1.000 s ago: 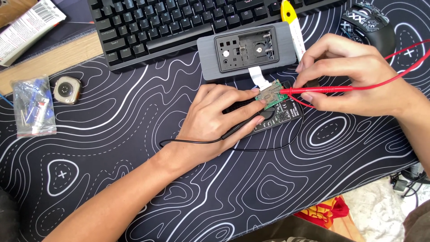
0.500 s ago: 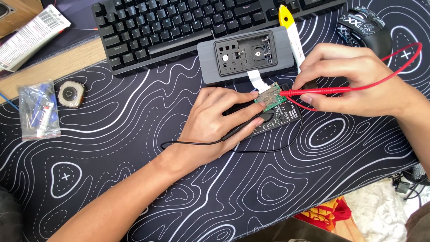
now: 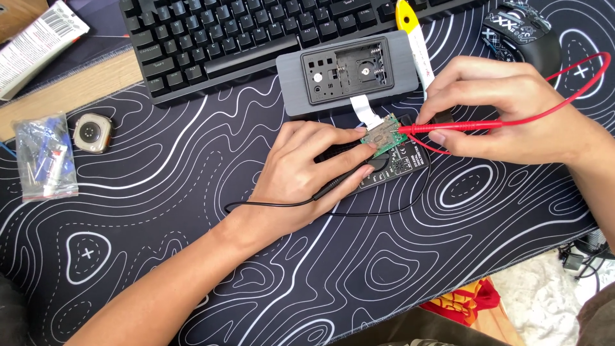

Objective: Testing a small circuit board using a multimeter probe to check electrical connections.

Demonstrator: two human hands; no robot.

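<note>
Black contour-patterned tabletop mat (image 3: 192, 192): left hand (image 3: 307, 170) pinches black probe (image 3: 339, 182) on green circuit board (image 3: 382, 136), right hand (image 3: 500, 109) grips red probe (image 3: 448, 127) at its edge — probing step, calling for steady tips.

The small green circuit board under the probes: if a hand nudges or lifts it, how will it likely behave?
The green circuit board looks thin and light, so it would probably skid; the left hand pins it. The white ribbon cable tethers it to the grey casing, so lifting likely tugs that floppy, fragile link.
</note>
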